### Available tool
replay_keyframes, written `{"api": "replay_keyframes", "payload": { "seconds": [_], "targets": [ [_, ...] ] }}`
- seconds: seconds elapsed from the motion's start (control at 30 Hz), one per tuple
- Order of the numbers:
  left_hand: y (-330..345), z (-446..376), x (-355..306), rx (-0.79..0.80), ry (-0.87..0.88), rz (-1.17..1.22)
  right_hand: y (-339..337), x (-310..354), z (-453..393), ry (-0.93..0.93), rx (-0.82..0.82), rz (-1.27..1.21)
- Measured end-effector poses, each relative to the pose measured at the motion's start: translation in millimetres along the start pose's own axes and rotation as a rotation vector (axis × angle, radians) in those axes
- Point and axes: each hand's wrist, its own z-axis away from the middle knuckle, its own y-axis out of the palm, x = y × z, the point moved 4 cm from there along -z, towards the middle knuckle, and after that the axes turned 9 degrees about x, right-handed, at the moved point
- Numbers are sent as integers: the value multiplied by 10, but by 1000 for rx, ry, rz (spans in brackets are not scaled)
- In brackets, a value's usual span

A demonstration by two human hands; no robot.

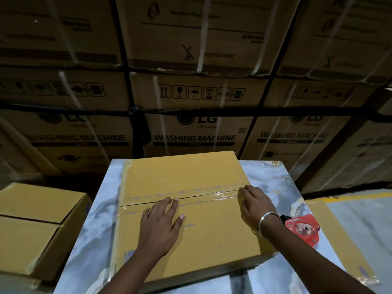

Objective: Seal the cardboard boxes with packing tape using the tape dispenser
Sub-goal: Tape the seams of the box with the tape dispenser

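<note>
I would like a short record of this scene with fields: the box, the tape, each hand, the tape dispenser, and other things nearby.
box: cardboard box lies flat on the table, flaps closed
tape: clear tape runs along the centre seam
left hand: left hand lies flat on the box, fingertips at the tape
right hand: right hand presses the tape at the right edge of the box
tape dispenser: red tape dispenser lies on the table, right of the box, not held
nearby: second box at the left; stacked cartons behind
</note>
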Motion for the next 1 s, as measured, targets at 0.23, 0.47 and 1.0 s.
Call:
{"api": "replay_keyframes", "payload": {
  "seconds": [0.23,0.47,1.0],
  "targets": [
    [24,-13,-34,-97,28,-37,35,107,-73,-4,-26,-82],
    [20,-29,-60,-162,32,-65,82,407,-95,6,3,-39],
    [-22,-35,-150,-165,-44,-150,360,1156,53,-291,-50,10]
  ]
}}
